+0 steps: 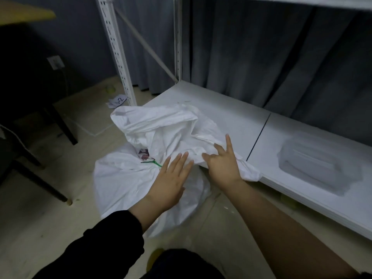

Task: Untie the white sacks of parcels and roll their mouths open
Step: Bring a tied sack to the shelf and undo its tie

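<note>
A white woven sack (124, 184) stands on the floor beside a low white shelf. Its loose upper cloth (161, 125) bunches up and drapes onto the shelf edge. A green tie (153, 162) lies at the gathered neck, next to a patch of printed parcel wrap (144, 154) that shows through a gap. My left hand (171, 182) lies flat on the sack just right of the tie, fingers straight. My right hand (223, 164) grips a fold of the upper cloth, with its index and little fingers sticking out.
The white shelf board (231, 117) runs along the right, with a clear plastic-wrapped packet (314, 164) on it. White shelf uprights (118, 51) and a grey curtain (261, 47) stand behind. Dark chair legs (60, 125) are at the left. A numbered paper (117, 101) lies on the floor.
</note>
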